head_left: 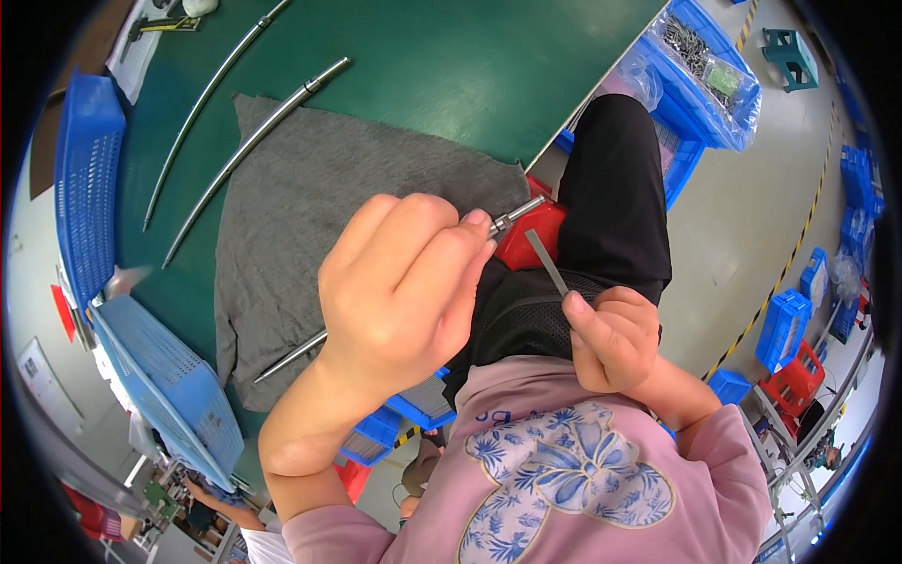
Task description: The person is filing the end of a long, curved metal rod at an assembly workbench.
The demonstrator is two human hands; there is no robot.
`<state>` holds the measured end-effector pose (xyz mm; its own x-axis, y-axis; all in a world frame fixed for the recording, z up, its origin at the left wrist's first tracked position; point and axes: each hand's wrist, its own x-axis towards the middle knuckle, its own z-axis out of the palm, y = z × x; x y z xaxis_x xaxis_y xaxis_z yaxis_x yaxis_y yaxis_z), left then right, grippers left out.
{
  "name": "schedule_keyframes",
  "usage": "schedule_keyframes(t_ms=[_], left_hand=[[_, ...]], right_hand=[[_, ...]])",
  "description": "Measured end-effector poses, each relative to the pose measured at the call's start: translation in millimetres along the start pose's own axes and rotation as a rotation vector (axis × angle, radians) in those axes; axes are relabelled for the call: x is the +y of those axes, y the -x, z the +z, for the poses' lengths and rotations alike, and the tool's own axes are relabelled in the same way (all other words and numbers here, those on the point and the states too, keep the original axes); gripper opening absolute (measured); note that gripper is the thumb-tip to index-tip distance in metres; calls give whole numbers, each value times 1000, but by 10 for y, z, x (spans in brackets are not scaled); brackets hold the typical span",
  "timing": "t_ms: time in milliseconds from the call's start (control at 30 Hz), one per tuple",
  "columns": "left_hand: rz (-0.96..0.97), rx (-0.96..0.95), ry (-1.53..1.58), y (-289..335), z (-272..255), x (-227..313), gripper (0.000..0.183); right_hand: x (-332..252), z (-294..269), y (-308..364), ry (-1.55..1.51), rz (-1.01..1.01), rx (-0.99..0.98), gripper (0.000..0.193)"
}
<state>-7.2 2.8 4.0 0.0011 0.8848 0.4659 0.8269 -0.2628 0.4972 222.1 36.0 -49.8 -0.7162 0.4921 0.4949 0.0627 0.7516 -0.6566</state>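
My left hand is closed around a slim metal rod. The rod's stepped shiny end sticks out past the thumb and points up to the right; its tapered tail shows beyond my wrist. In my right hand, thumb and fingers pinch a thin flat grey strip. The strip's upper end is close to the rod's end, with a small gap between them. Two similar curved metal rods lie at the left: one on the green table, the other partly over the grey cloth.
The green tabletop ends at a diagonal edge near my leg. Blue baskets line its left side, and a knife lies at the far left. Right of my knee, a blue crate bears a bag of small metal parts. Another person's arm shows lower left.
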Motion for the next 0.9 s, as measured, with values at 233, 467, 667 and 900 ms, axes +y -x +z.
schedule_keyframes(t_ms=[233, 467, 667, 900], left_hand=[[-29, 27, 20, -20, 4, 29, 22], [-149, 64, -6, -36, -22, 51, 20], [-215, 55, 86, 14, 43, 22, 19], [-268, 78, 80, 10, 64, 63, 15]], right_hand=[[27, 102, -58, 25, -6, 176, 61], [61, 73, -80, 34, 1, 174, 59], [78, 128, -101, 54, 7, 164, 58], [40, 91, -178, 23, 43, 95, 52]])
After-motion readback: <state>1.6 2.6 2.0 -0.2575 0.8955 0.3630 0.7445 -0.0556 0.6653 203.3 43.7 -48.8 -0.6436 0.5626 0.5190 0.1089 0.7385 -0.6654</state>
